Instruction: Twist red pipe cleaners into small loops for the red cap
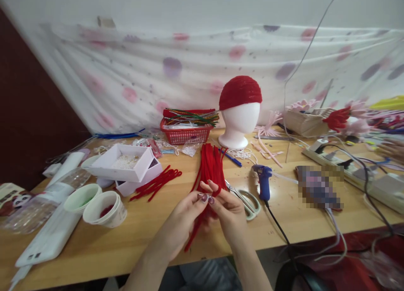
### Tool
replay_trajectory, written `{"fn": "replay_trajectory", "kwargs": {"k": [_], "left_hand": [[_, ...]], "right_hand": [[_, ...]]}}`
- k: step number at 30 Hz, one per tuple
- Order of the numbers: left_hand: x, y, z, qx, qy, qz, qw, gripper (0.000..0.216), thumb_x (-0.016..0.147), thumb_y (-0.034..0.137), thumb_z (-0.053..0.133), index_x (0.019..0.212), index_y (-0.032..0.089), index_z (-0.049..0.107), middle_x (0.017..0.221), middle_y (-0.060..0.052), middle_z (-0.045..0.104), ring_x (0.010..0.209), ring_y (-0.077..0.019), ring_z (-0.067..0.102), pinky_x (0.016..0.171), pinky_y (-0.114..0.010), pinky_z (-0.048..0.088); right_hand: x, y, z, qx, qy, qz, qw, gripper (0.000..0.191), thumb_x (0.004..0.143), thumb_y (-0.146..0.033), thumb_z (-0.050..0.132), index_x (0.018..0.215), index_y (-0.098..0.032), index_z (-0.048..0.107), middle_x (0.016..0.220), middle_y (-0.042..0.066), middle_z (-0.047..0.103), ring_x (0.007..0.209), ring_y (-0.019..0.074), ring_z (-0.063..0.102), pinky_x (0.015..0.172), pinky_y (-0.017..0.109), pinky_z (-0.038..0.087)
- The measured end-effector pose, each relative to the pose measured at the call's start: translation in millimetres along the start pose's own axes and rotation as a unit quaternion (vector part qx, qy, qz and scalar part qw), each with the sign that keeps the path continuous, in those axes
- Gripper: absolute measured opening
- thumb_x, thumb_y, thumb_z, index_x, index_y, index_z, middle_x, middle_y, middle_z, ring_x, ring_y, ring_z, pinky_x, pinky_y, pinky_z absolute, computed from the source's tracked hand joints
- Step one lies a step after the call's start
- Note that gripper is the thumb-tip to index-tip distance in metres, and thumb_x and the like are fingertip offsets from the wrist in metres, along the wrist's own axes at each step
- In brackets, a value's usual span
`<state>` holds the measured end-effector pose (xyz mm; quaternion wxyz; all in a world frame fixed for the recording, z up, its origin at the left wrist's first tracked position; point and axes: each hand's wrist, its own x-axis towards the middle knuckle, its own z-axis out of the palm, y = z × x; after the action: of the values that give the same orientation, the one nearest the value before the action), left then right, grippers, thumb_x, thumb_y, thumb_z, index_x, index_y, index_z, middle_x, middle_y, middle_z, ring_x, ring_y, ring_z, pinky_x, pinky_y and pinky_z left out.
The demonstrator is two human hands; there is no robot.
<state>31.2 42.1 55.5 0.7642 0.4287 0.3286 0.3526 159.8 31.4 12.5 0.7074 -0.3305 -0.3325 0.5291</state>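
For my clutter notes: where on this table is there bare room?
The table is bare between the stacked cups and left hand, and between the blue glue gun and pixelated object. It is crowded around the white boxes and red basket.

Pale wall, spotted sheet; wooden table below.

Over the table, our left hand and right hand both have thumbnails painted dark plum, smooth, rounded and glossy enough to catch some light. Above it too, our forearms are bare. Below the table's front edge, our clothing is muted blue-grey cloth, softly creased, its cut too blurred to tell.
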Motion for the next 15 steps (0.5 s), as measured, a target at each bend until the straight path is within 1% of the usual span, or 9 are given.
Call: {"fn": "replay_trajectory", "kwargs": {"k": [1,2,3,4,7,9,11,13,15], "left_hand": [[4,0,3,-0.028,0.014,-0.011,0.999,0.047,0.066,0.055,0.082,0.090,0.018,0.066,0.068,0.006,0.053,0.053,-0.0045,0.044,0.047,-0.014,0.033],[7,0,5,-0.041,0.032,-0.018,0.998,0.048,0.063,0.054,0.084,0.086,0.017,0.063,0.063,0.009,0.047,0.047,-0.0019,0.035,0.042,-0.013,0.023],[9,-1,6,-0.047,0.047,-0.023,0.998,0.050,0.061,0.053,0.086,0.083,0.016,0.061,0.060,0.010,0.043,0.044,-0.0005,0.028,0.040,-0.013,0.016],[11,-3,7,-0.053,0.057,-0.026,0.997,0.051,0.059,0.053,0.087,0.080,0.016,0.058,0.058,0.012,0.040,0.043,0.0001,0.022,0.039,-0.013,0.011],[14,-6,7,-0.087,0.063,-0.044,0.993,0.056,0.051,0.050,0.091,0.072,0.018,0.051,0.053,0.013,0.035,0.041,0.0002,0.015,0.038,-0.014,0.006],[15,-8,7,-0.105,0.057,-0.065,0.991,0.058,0.046,0.047,0.093,0.070,0.018,0.049,0.051,0.014,0.034,0.041,0.0003,0.013,0.037,-0.015,0.004],[16,-8,6,-0.107,0.054,-0.083,0.989,0.057,0.042,0.044,0.094,0.072,0.018,0.053,0.050,0.014,0.036,0.041,0.0003,0.013,0.037,-0.015,0.004],[17,-9,7,-0.111,0.058,-0.091,0.988,0.057,0.041,0.041,0.095,0.076,0.016,0.057,0.048,0.014,0.035,0.040,0.0002,0.013,0.036,-0.015,0.004],[17,-11,7,-0.107,0.072,-0.066,0.989,0.052,0.044,0.039,0.093,0.077,0.017,0.059,0.047,0.015,0.034,0.040,-0.0003,0.013,0.036,-0.015,0.007]], "right_hand": [[-1,0,0,-0.019,-0.002,-0.007,1.000,0.030,0.071,-0.029,0.086,0.101,-0.030,0.080,0.105,0.005,0.080,0.085,0.0215,0.078,0.070,0.031,0.064],[-2,0,-1,-0.038,-0.004,-0.014,0.999,0.030,0.073,-0.030,0.084,0.103,-0.032,0.079,0.107,0.004,0.080,0.091,0.0215,0.077,0.078,0.031,0.063],[-2,1,-2,-0.056,-0.008,-0.022,0.998,0.029,0.076,-0.032,0.082,0.105,-0.033,0.078,0.108,0.003,0.080,0.096,0.0213,0.076,0.085,0.032,0.061],[-3,1,-3,-0.069,-0.015,-0.028,0.997,0.029,0.078,-0.033,0.080,0.107,-0.034,0.077,0.110,0.003,0.079,0.100,0.0212,0.075,0.091,0.033,0.059],[-3,2,-9,-0.086,-0.053,-0.041,0.994,0.030,0.086,-0.034,0.072,0.115,-0.035,0.074,0.119,0.003,0.076,0.110,0.0232,0.072,0.101,0.039,0.054],[-3,2,-14,-0.074,-0.077,-0.056,0.993,0.029,0.089,-0.036,0.068,0.117,-0.034,0.073,0.125,0.004,0.073,0.121,0.0257,0.065,0.108,0.044,0.047],[-3,2,-18,-0.066,-0.092,-0.071,0.991,0.028,0.090,-0.037,0.066,0.117,-0.033,0.073,0.128,0.004,0.072,0.132,0.0274,0.056,0.114,0.047,0.040],[-2,1,-22,-0.072,-0.100,-0.076,0.990,0.028,0.092,-0.037,0.063,0.118,-0.031,0.073,0.130,0.005,0.071,0.136,0.0281,0.051,0.118,0.048,0.033],[-1,0,-23,-0.082,-0.101,-0.068,0.989,0.029,0.095,-0.038,0.059,0.118,-0.030,0.073,0.130,0.005,0.071,0.135,0.0280,0.052,0.119,0.049,0.031]]}}
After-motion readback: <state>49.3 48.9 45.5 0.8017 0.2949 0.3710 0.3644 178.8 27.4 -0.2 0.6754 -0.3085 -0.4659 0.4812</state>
